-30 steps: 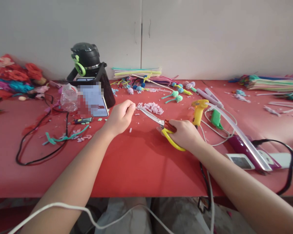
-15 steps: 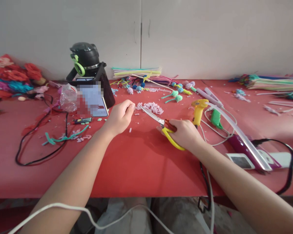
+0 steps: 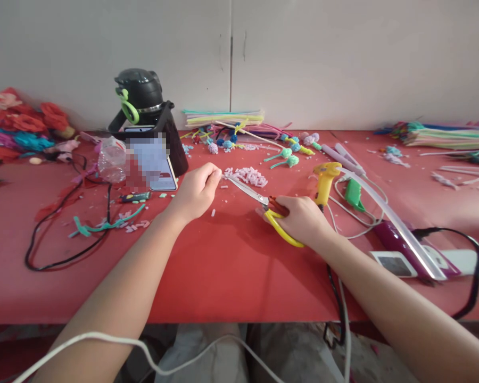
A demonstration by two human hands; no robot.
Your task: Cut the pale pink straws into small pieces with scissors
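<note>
Scissors with yellow handles are held above a red table, near the middle of the view. Largest of all is the pale wall, which rises behind the table and is split by one upright seam; the red table stretches across below it. Next in size comes a black flask, standing upright at the back left, with a phone leaning in front of it. At the back right lies a bundle of coloured stems, some of them pale yellow. A yellow glue gun stands just beyond the person's right hand, a long clear rod reaching from it toward the front right. That hand is wrapped around the scissors' handles, and the blades slant up and leftward. The left hand is curled, thumb and forefinger pinched together just beside the blade tips; whatever sits between them is too small to tell. Beyond the blades is a pile of pale pink bits. Smallest, one lone pink piece lies nearer the table's front edge, apart from the pile.
</note>
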